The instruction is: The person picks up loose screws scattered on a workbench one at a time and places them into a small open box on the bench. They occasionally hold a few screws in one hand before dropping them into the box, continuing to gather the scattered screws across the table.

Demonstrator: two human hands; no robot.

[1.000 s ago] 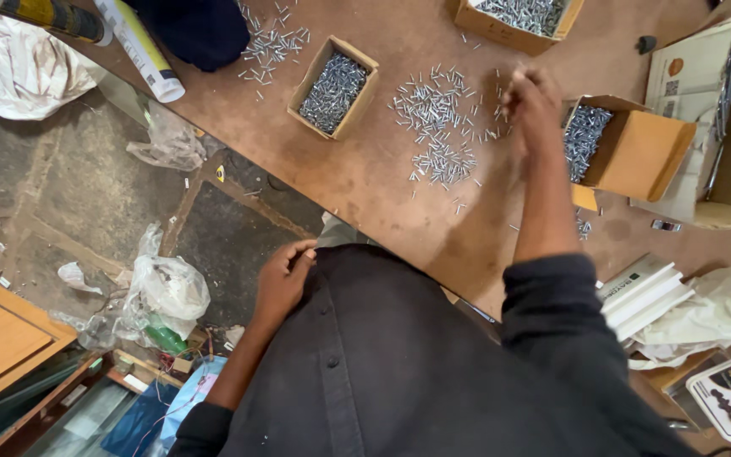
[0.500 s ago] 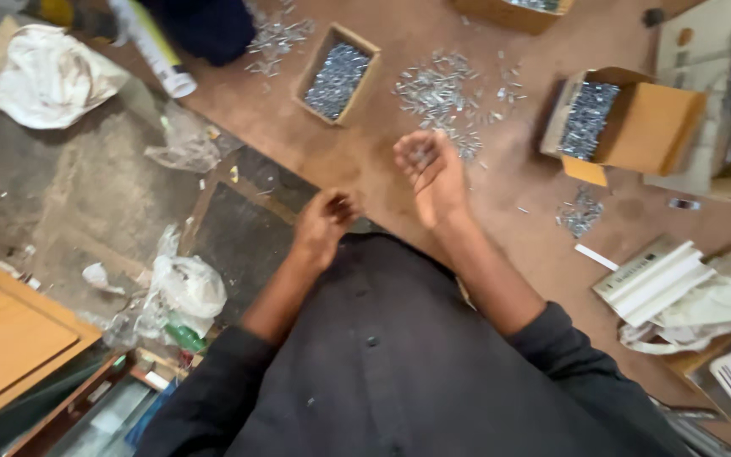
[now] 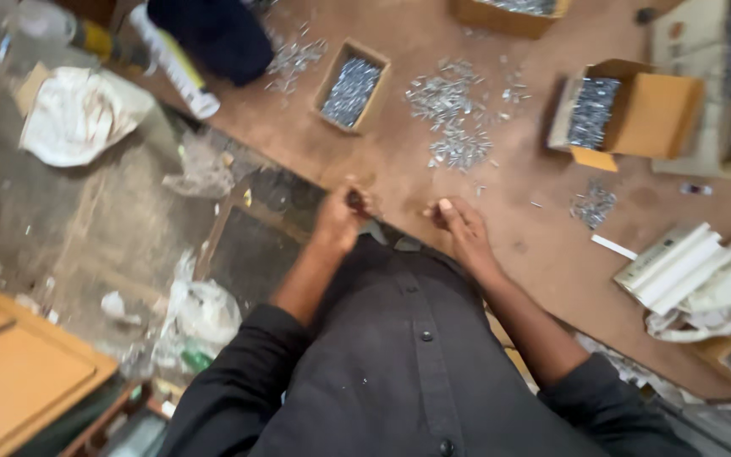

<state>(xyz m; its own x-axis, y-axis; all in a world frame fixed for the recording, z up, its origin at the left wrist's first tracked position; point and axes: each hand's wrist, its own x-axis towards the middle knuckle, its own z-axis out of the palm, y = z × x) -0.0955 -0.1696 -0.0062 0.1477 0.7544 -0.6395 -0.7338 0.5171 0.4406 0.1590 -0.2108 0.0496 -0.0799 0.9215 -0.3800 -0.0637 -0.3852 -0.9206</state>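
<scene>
Both hands, left (image 3: pixel 342 216) and right (image 3: pixel 457 222), were clenched at the worktop (image 3: pixel 399 182) edge, contents indiscernible; loose screws (image 3: pixel 454 114) lay beyond.

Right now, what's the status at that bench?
Left hand and right hand both closed, near table edge. Loose metal fasteners beyond them. Contents of the fists unclear.

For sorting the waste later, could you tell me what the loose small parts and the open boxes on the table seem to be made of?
Loose parts: apparently metal, a bright silvery glint; too small to tell their kind. Open boxes: plain brown cardboard, matte, with folded flaps. Table: probably wood board, dull reddish-brown.
</scene>
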